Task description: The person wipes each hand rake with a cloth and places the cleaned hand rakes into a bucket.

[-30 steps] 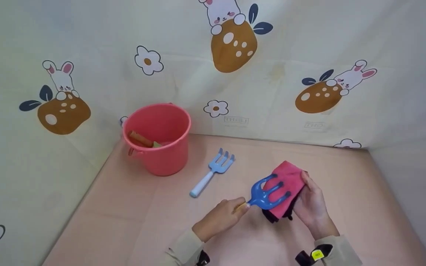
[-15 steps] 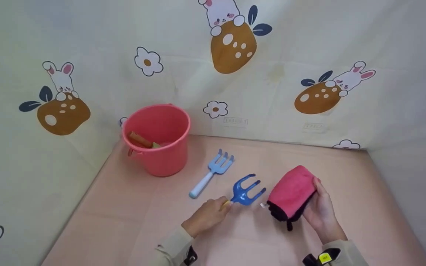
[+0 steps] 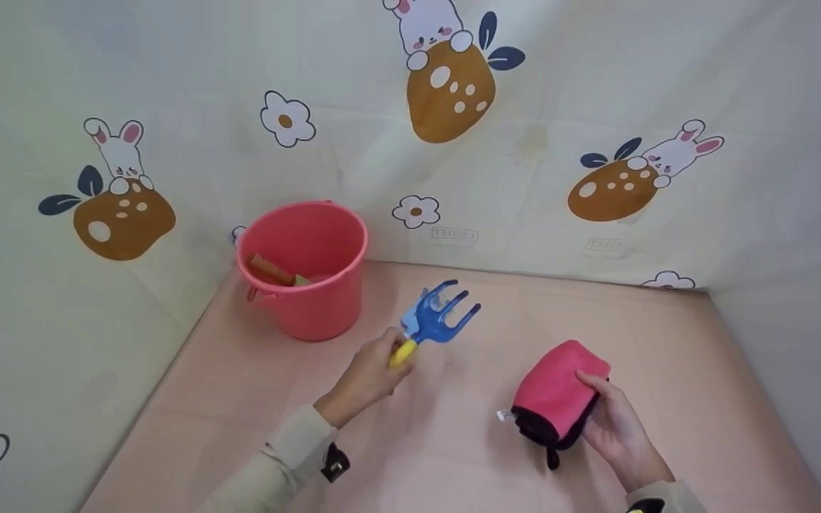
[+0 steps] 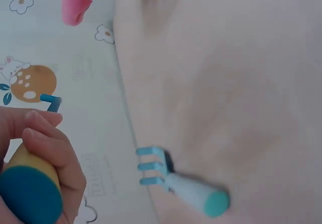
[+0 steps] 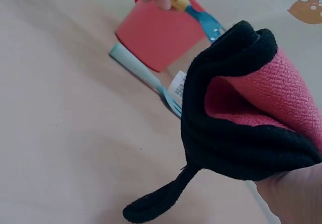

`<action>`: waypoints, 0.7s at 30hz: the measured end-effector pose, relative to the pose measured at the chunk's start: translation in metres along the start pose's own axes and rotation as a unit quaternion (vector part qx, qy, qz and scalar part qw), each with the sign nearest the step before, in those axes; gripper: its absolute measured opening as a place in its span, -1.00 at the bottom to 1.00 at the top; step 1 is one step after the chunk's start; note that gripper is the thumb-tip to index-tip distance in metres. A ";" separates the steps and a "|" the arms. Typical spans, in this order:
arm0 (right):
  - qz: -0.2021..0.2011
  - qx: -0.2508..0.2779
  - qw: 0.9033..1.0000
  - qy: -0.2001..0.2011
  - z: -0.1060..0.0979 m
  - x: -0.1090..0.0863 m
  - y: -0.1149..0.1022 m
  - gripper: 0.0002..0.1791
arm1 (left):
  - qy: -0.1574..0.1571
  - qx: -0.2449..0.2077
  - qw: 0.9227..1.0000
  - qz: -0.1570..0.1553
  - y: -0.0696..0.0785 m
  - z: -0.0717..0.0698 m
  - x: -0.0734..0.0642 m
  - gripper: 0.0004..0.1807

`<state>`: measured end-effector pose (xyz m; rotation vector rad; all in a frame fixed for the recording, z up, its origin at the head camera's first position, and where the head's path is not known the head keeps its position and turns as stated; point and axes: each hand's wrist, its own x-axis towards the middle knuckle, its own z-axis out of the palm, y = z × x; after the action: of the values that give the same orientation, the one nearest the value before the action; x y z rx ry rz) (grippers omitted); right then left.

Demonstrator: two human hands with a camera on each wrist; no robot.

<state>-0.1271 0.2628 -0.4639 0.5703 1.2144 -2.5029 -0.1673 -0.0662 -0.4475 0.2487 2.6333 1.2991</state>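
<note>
My left hand (image 3: 364,374) grips the yellow handle of a blue three-pronged hand fork (image 3: 436,324), raised above the table with its prongs pointing away. Behind it a light-blue hand fork (image 4: 193,191) lies on the table, largely covered in the head view but plain in the left wrist view. On the right, my right hand (image 3: 621,427) holds a folded pink cloth (image 3: 556,388) with black edging, thumb on top and fingers underneath. A black loop (image 5: 161,199) and a white tag (image 5: 177,85) stick out from the cloth.
A pink bucket (image 3: 321,313) stands at the back left; a brown handle (image 3: 271,269) and something green show inside it. Pale printed sheets (image 3: 524,178) wall in the back and sides of the peach tabletop (image 3: 239,427).
My left hand has carried the blue hand fork left and away from the cloth, over the light-blue one. My right hand has moved the cloth slightly nearer and right; its thumb now lies across the top.
</note>
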 end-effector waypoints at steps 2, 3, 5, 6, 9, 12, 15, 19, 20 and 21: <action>-0.002 -0.009 1.000 0.001 0.000 -0.001 0.001 -0.41 | 0.024 0.014 1.000 -0.008 0.004 -0.011 0.002 -0.67; -0.002 -0.013 1.000 -0.001 -0.001 -0.001 0.002 -0.42 | 0.037 0.024 0.999 -0.006 0.005 -0.017 0.003 -0.66; -0.002 -0.018 1.000 -0.007 -0.001 -0.002 0.002 -0.47 | 0.059 0.036 0.998 -0.013 0.007 -0.029 0.005 -0.64; -0.004 -0.023 1.000 -0.010 -0.002 -0.002 0.003 -0.51 | 0.072 0.043 0.996 -0.012 0.007 -0.036 0.005 -0.63; -0.002 -0.029 0.999 -0.018 -0.003 -0.003 0.003 -0.58 | 0.106 0.054 0.993 0.009 0.007 -0.056 0.007 -0.65; -0.002 -0.036 0.999 -0.018 -0.004 -0.003 0.003 -0.58 | 0.129 0.078 0.989 0.013 0.009 -0.078 0.009 -0.64; 0.000 -0.036 0.999 -0.012 -0.005 -0.004 0.002 -0.57 | 0.134 0.108 0.985 -0.001 0.010 -0.102 0.013 -0.62; 0.008 -0.034 0.999 -0.006 -0.005 -0.005 0.002 -0.54 | 0.135 0.139 0.981 -0.035 0.009 -0.130 0.018 -0.58; 0.010 -0.036 0.999 -0.007 -0.005 -0.005 0.001 -0.52 | 0.136 0.144 0.979 -0.044 0.009 -0.136 0.019 -0.57; 0.012 -0.040 0.999 -0.010 -0.005 -0.005 0.001 -0.49 | 0.137 0.152 0.977 -0.053 0.009 -0.141 0.020 -0.55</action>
<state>-0.1212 0.2668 -0.4656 0.5352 1.2858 -2.4232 -0.2215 -0.1643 -0.3584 -0.0322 3.0269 0.9526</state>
